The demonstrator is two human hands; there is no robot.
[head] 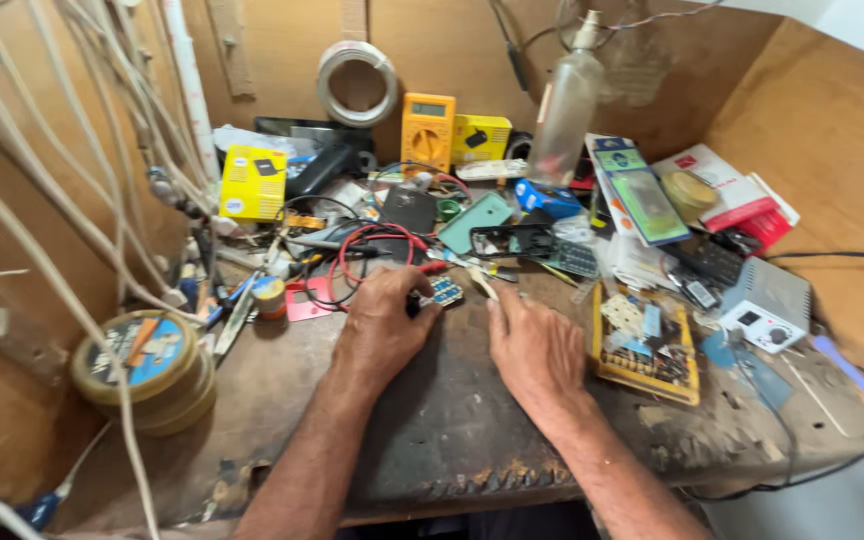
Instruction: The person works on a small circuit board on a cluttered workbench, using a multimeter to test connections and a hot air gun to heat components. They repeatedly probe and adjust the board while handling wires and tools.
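Note:
My left hand rests on the worn dark workbench, its fingers closed on a small circuit board with blue and gold keypad contacts. My right hand lies palm down just to the right of it; its fingertips reach a thin pale tool near the board. Red and black probe leads loop right behind my left hand. A dark phone frame and a teal phone cover lie beyond both hands.
A yellow multimeter leans on the back wall beside a solder wire coil and a clear bottle. A yellow parts tray and a small white power unit sit right. A round tin and white cables are left.

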